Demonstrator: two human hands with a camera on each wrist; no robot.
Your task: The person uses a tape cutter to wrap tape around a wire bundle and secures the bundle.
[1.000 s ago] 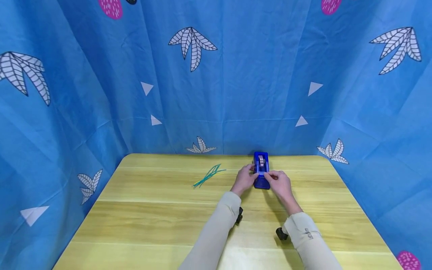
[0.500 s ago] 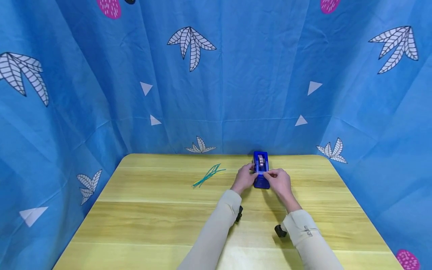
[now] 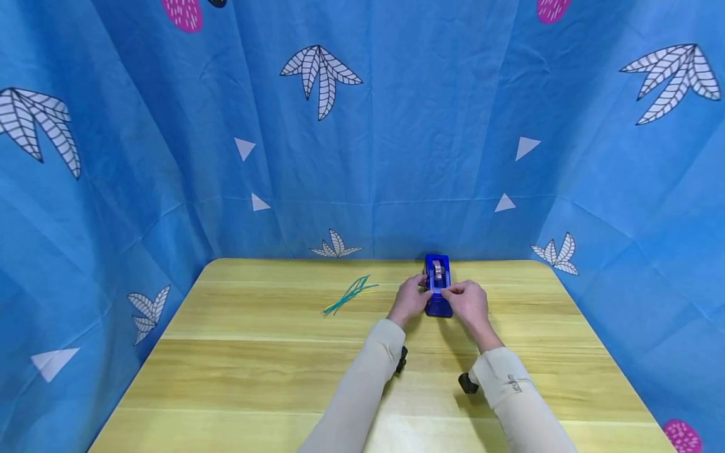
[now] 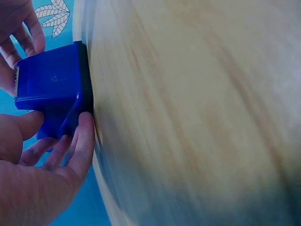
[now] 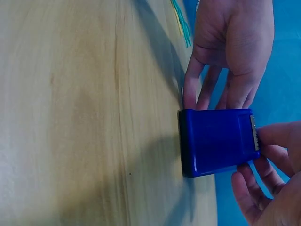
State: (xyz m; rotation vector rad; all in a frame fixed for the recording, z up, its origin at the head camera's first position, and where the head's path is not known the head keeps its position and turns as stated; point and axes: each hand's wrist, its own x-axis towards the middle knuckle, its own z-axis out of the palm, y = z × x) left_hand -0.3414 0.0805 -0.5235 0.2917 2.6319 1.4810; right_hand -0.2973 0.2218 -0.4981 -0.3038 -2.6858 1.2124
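Note:
A blue tape dispenser [image 3: 438, 308] stands at the far edge of the table, a roll of clear tape [image 3: 438, 270] in its back half. My left hand [image 3: 409, 300] holds its left side, with fingers low along the body and the thumb up near the cutter. At the toothed cutter [image 5: 255, 133], the thumb and forefinger of my right hand [image 3: 469, 303] pinch together at the tape's end. Only a pale strip of that tape shows between my hands in the head view. The right hand's other fingers [image 5: 249, 188] curl beside the dispenser's right side.
Left of the dispenser lies a loose bunch of thin green and yellow twist ties or strips [image 3: 351, 296]. A blue patterned curtain [image 3: 374, 157] hangs directly behind the wooden table [image 3: 255, 377] and along both sides.
The right forearm and wrist have shifted very slightly left and forward. Both hands stay at the dispenser, which has not visibly moved.

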